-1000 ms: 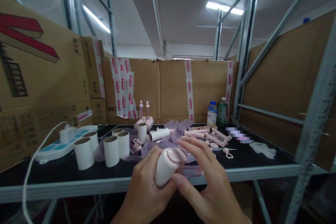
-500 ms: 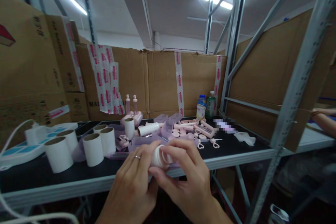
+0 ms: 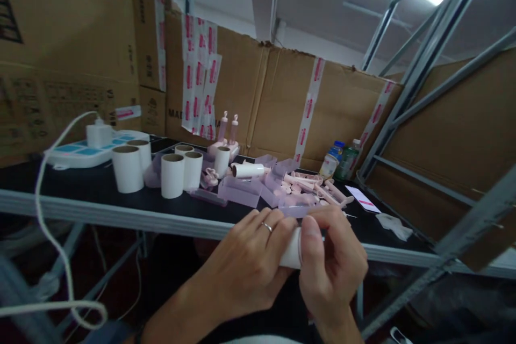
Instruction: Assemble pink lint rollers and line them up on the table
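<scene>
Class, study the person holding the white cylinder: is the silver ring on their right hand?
No, the silver ring is on a finger of the left hand, which grips the white cylinder.

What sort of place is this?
Probably a workshop or warehouse workstation: metal racking frames it, taped cardboard panels stand behind the bench, and white tubes and scattered pink parts sit on top.

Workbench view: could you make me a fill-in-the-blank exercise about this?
1. Around one finger of the left hand is a ____.
2. The right hand is at one end of a ____ tube.
3. The blue-capped bottle stands beside a ____ bottle.
4. The back wall is made of ____.

Missing words: ring; white; green; cardboard.
</scene>
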{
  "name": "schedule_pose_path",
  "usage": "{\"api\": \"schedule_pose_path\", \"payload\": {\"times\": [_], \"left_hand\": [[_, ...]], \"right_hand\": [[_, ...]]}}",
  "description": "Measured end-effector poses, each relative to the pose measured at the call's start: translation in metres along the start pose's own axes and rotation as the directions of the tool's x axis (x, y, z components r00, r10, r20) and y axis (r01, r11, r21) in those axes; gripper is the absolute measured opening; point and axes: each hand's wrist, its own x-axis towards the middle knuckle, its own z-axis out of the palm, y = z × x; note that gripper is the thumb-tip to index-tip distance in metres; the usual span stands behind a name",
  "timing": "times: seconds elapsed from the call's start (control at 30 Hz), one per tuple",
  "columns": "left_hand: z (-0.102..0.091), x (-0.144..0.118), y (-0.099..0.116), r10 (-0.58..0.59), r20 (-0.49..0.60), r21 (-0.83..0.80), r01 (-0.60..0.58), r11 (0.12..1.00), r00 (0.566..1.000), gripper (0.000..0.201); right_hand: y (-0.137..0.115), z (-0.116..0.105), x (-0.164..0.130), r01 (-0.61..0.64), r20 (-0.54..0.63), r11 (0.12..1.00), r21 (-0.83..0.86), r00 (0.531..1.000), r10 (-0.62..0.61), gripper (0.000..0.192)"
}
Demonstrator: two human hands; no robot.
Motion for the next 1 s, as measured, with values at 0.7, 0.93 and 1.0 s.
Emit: {"api": "schedule_pose_path", "payload": {"times": [0.7, 0.93, 1.0], "left_hand": [[0.004, -0.003, 0.001, 0.031, -0.057, 0.000, -0.031, 1.000, 0.998, 0.021], [-0.005, -0.002, 0.005, -0.113, 0.019, -0.128, 0.115, 0.985, 0.993, 0.019], [-0.006, -0.003, 0.006, -0.120, 0.026, -0.137, 0.122, 0.983, 0.992, 0.020]], "right_hand": [[0.000, -0.005, 0.006, -0.048, 0.168, 0.994, 0.101, 0.985, 0.031, 0.030], [-0.002, 0.001, 0.000, 0.204, -0.144, 0.979, -0.025, 0.968, -0.206, 0.018], [-0.003, 0.002, -0.002, 0.221, -0.155, 0.975, -0.026, 0.963, -0.222, 0.020]]}}
